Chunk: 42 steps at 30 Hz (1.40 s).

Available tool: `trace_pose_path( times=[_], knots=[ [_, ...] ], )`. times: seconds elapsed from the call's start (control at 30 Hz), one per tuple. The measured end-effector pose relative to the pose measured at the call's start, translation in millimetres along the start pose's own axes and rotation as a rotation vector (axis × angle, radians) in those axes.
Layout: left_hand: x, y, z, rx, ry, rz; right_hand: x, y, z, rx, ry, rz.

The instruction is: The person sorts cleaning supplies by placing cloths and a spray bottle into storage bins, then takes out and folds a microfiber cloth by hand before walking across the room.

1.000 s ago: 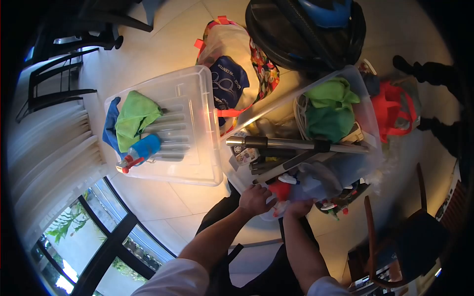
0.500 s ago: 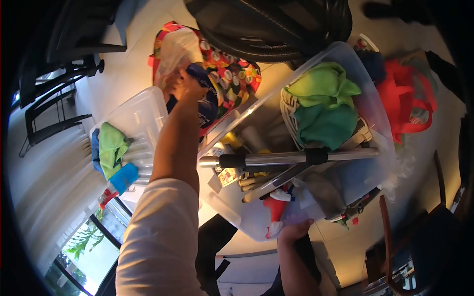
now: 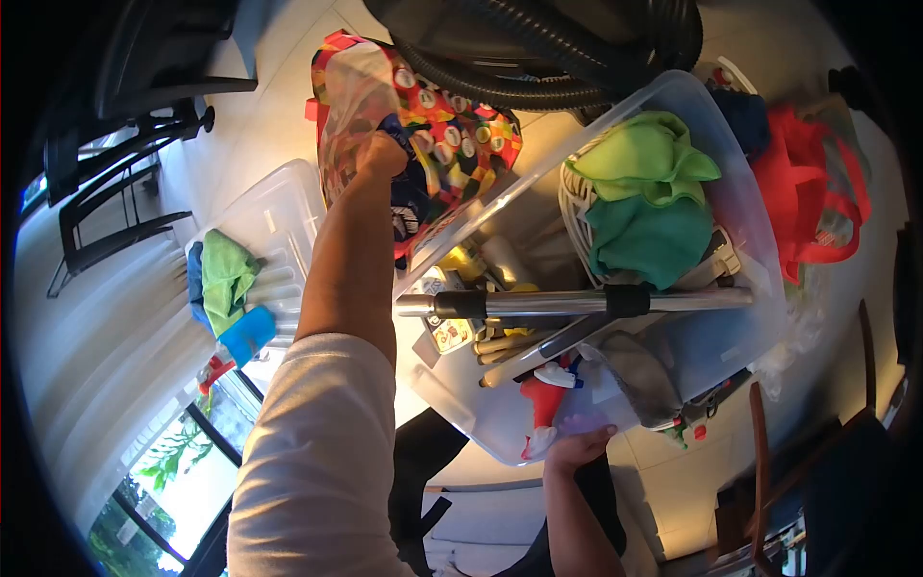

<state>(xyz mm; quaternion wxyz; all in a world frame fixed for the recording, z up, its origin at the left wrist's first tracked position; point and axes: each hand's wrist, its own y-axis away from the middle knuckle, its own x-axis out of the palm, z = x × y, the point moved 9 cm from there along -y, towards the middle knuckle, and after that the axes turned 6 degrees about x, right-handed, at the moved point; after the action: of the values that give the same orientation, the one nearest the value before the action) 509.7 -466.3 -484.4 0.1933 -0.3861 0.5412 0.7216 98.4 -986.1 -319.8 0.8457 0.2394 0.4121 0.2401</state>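
My left hand (image 3: 383, 156) reaches into a colourful patterned shopping bag (image 3: 461, 135), against dark blue fabric (image 3: 409, 207) with pale lettering. Its fingers are hidden in the bag, beside a sheer whitish plastic bag (image 3: 358, 82). My right hand (image 3: 580, 448) is closed on the near rim of a clear plastic storage box (image 3: 461, 404). In the box lie a light green cloth (image 3: 644, 159), a darker green cloth (image 3: 649, 240), a metal tube (image 3: 538, 305) with black fittings, and a red spray bottle (image 3: 546, 399) close to my right hand.
A clear plastic lid (image 3: 293, 207) on the left carries a green cloth (image 3: 229, 279) and a blue-and-red spray bottle (image 3: 247, 334). A black ribbed hose (image 3: 500, 91) lies at the back. A red bag (image 3: 793, 183) stands on the right, near wooden chair parts (image 3: 760, 462).
My left hand has gone deeper into the patterned bag, and the dark blue fabric has dropped with it. My right hand stays at the box rim. The whole view has shifted slightly.
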Motion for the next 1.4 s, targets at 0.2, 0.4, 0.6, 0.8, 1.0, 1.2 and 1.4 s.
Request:
trace_pose_path(
  times=[0.2,0.4,0.6,0.8,1.0,1.2,1.4],
  knots=[
    [-52.3,8.3,-49.0,0.276,-0.503,0.103,-1.7,-0.4,-4.5,0.050,-0.058,-0.028],
    [-80.4,13.6,-78.9,0.437,-0.431,0.330,-2.0,-0.7,-0.1,-0.004,-0.018,-0.059],
    [-59.0,-31.1,-52.6,0.447,-0.236,0.057,-3.6,-3.3,-1.4,-0.008,-0.023,-0.086],
    [-74.3,17.3,-62.4,0.255,-0.285,0.069,-1.4,-0.5,5.7,-0.048,0.011,-0.072],
    [-0.3,52.8,-90.5,0.437,-0.225,0.105,-8.6,-7.6,-8.0,-0.061,0.032,-0.090],
    [96.8,70.1,-104.6,0.800,-0.159,0.251,-1.1,3.5,13.5,-0.071,0.038,-0.084],
    [26.9,98.9,-77.8,0.384,0.096,0.086,-7.1,-13.4,-25.3,-0.113,0.025,-0.089]
  ],
)
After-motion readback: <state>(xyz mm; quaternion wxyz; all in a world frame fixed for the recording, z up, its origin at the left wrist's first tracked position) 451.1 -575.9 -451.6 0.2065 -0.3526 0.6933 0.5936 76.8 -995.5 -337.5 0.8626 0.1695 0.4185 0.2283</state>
